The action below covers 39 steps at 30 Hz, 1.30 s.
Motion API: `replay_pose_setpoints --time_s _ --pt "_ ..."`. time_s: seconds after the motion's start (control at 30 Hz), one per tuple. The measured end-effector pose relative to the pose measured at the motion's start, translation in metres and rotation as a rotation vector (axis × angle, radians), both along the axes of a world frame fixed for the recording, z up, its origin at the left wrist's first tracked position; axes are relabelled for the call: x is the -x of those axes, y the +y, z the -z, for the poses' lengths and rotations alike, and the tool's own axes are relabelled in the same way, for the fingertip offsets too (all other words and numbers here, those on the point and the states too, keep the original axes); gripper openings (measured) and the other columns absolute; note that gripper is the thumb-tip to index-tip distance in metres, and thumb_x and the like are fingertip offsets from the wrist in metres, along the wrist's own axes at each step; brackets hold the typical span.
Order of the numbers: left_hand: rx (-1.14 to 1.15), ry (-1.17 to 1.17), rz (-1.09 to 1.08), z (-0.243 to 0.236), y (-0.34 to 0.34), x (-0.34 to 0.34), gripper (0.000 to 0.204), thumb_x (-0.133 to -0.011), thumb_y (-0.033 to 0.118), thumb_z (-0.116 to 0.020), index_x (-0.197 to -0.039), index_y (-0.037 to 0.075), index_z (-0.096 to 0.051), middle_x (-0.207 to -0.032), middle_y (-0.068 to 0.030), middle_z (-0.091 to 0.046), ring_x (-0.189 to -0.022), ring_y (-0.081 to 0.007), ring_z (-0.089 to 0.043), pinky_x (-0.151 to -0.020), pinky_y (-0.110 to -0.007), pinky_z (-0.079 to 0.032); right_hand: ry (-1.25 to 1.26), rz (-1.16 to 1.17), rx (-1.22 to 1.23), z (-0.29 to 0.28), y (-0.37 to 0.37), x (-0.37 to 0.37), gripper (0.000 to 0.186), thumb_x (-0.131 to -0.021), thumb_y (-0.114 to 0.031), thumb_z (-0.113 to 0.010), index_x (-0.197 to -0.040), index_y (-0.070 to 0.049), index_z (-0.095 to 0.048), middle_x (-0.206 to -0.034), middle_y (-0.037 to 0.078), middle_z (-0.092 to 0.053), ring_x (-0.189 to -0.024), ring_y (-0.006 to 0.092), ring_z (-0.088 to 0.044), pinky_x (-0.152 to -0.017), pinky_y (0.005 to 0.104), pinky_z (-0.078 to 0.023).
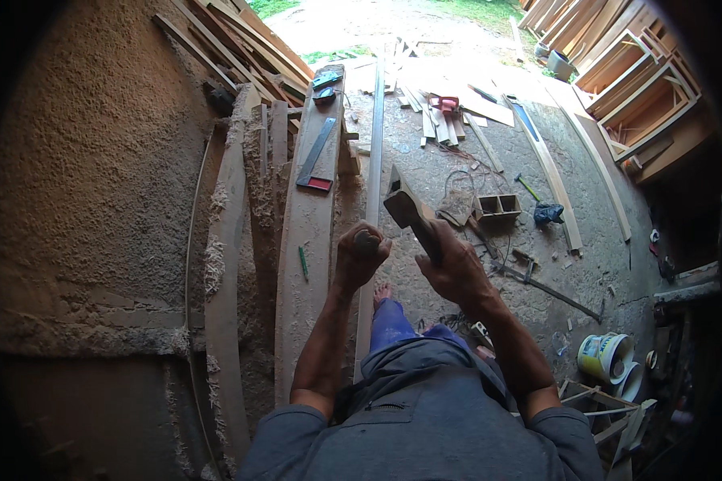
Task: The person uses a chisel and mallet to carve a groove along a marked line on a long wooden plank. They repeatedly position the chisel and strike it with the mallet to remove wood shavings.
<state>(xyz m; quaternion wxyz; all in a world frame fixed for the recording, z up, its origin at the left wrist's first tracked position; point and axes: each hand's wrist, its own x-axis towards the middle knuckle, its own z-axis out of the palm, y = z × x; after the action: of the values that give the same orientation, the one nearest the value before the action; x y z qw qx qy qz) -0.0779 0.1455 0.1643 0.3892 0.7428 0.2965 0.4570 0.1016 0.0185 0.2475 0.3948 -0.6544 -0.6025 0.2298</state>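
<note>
In front of my body my left hand (359, 258) is closed round a brown rounded handle (367, 242); only its end shows, and whatever is below is hidden. My right hand (457, 271) grips a hammer (407, 205), its heavy head raised up and to the left, close to my left hand but apart from it. Beneath both hands runs a long narrow pale timber (375, 168). Left of it lies a thick bench plank (297, 289) carrying a green pencil (303, 263), a try square (317, 152) and a small blue-and-black item (325, 94).
Boards (237, 40) lean on the rough wall at left, beside a plank with shavings (221, 264). On the floor at right are a hollow block (497, 207), a red power tool (445, 104), a long clamp (553, 287) and a white bucket (606, 357). Wooden frames (646, 96) stand far right.
</note>
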Motion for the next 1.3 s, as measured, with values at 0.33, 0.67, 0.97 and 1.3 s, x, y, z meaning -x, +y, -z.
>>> replay_pose_setpoints --time_s 0.33,0.67,0.97,1.3 --pt "-0.136 -0.018 0.157 0.034 -0.102 0.059 0.026 -0.076 -0.001 -0.082 -0.085 0.011 -0.061 -0.090 -0.0057 -0.067 -0.096 -0.0283 -0.069 -0.102 -0.050 -0.051 0.273 0.116 0.307 0.047 -0.019 -0.020 0.057 -0.088 -0.014 -0.074 -0.140 -0.005 -0.051 -0.086 0.004 -0.057 -0.077 0.0157 -0.058 -0.073 0.0354 -0.050" --pt "-0.539 0.606 0.569 0.082 -0.096 0.116 0.027 -0.083 0.020 -0.073 -0.107 0.019 -0.059 -0.121 -0.0015 -0.060 -0.133 -0.0223 -0.054 -0.125 -0.053 -0.030 0.585 0.204 0.488 0.065 -0.016 -0.017 0.053 -0.088 -0.012 -0.072 -0.137 -0.001 -0.051 -0.085 0.000 -0.054 -0.067 0.0097 -0.054 -0.056 0.0280 -0.047" --pt "-0.637 0.076 -0.227 -0.021 0.072 -0.023 0.027 -0.085 0.007 -0.082 -0.101 0.008 -0.061 -0.092 -0.0085 -0.063 -0.085 -0.0245 -0.063 -0.079 -0.040 -0.053 0.561 0.258 0.475 0.094 -0.038 -0.023 0.053 -0.089 -0.012 -0.071 -0.136 -0.003 -0.049 -0.077 0.003 -0.058 -0.055 0.0116 -0.057 -0.048 0.0307 -0.049" --pt "0.176 -0.317 -0.104 0.001 0.051 -0.016 0.021 -0.087 -0.002 -0.076 -0.089 0.005 -0.057 -0.073 -0.0045 -0.058 -0.055 -0.0110 -0.058 -0.050 -0.028 -0.051 0.715 0.407 0.477 0.110 -0.055 -0.040 0.050 -0.091 -0.009 -0.069 -0.135 0.000 -0.046 -0.067 0.001 -0.054 -0.048 0.0105 -0.054 -0.042 0.0283 -0.044"
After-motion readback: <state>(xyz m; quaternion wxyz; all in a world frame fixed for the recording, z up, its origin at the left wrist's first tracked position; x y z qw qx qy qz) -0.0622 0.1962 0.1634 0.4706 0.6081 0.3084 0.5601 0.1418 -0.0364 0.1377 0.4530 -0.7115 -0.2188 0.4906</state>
